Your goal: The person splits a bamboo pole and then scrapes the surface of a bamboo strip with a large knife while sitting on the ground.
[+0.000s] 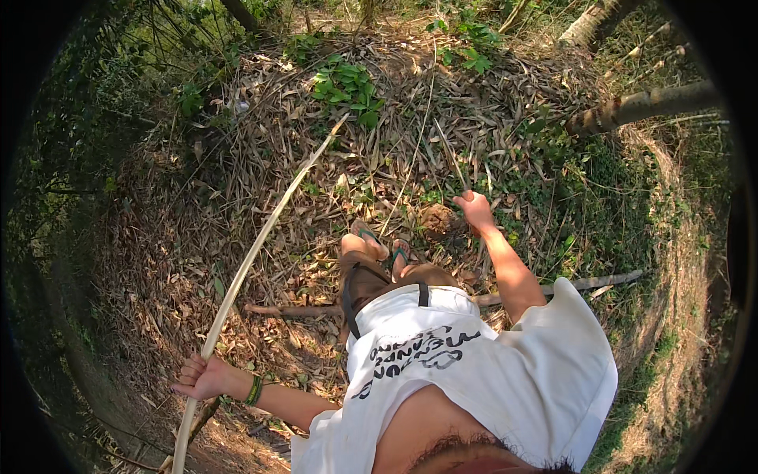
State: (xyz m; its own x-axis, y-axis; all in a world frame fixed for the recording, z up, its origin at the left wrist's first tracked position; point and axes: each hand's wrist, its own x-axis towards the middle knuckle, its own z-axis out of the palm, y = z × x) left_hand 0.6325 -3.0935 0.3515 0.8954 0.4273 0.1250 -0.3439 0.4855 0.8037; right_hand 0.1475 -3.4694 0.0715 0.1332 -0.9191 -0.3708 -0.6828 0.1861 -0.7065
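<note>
My left hand (200,378), a green band at its wrist, is closed around a long pale, slightly curved pole (257,241), which looks like peeled wood or split bamboo. The pole slants from below the hand up to a pointed, browner tip over the leaf litter. In my right hand (475,210), held out ahead and to the right, is a long thin blade that looks like a machete (451,154). It points forward and a little left; the fingers hide its handle. Pole and blade are well apart.
Dry leaves (260,166) cover the ground. A thin branch (296,310) lies across behind my sandalled feet (387,251), and a brown clump (439,222) sits beside them. Leafy green plants (347,88) grow ahead. A trunk (643,107) leans in at right.
</note>
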